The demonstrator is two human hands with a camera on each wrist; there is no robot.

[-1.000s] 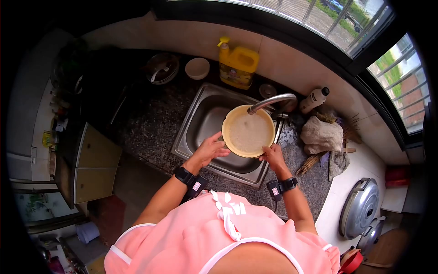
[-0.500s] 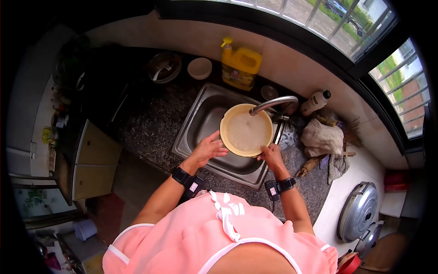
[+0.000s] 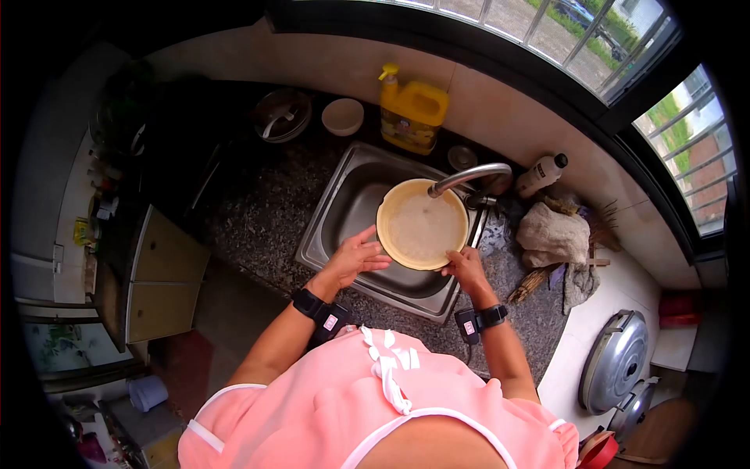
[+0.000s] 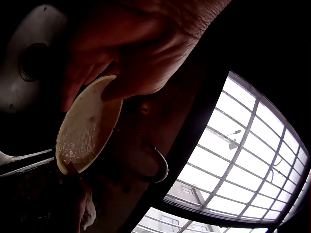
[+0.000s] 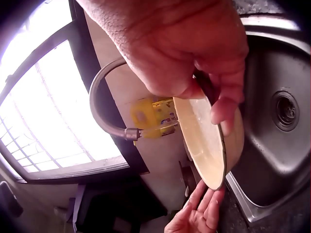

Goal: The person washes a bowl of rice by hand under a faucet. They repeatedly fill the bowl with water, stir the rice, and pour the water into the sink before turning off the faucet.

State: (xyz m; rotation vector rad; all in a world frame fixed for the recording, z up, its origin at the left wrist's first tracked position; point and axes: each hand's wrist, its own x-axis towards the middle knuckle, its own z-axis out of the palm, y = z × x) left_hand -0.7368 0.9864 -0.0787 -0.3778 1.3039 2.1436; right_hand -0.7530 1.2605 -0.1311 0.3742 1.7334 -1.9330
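Observation:
Over the right part of the steel sink (image 3: 332, 215), both hands hold a cream-yellow bowl (image 3: 385, 227) with a dark rim and cloudy water inside. My left hand (image 3: 353, 262) is at its left side, thumb at the rim and nearly straight fingers beneath. In the right wrist view, those left fingertips (image 5: 206, 201) meet the bowl's outside. My right hand (image 3: 467, 270) grips the near-right rim, thumb on top and fingers curled below. From the curved faucet (image 3: 476, 170), a thin stream (image 5: 160, 128) runs into the bowl.
Behind the sink stand a yellow pump jug (image 3: 414, 117) and a white bowl (image 3: 342, 117). Right of it are a black-capped bottle (image 3: 539, 177) and a crumpled cloth (image 3: 551, 234). A large metal lid (image 3: 613, 363) lies farther right. The sink drain (image 5: 285, 110) shows below the bowl.
The bowl has shifted slightly left under the faucet. Both hands keep their hold on it, and the head view has moved a little.

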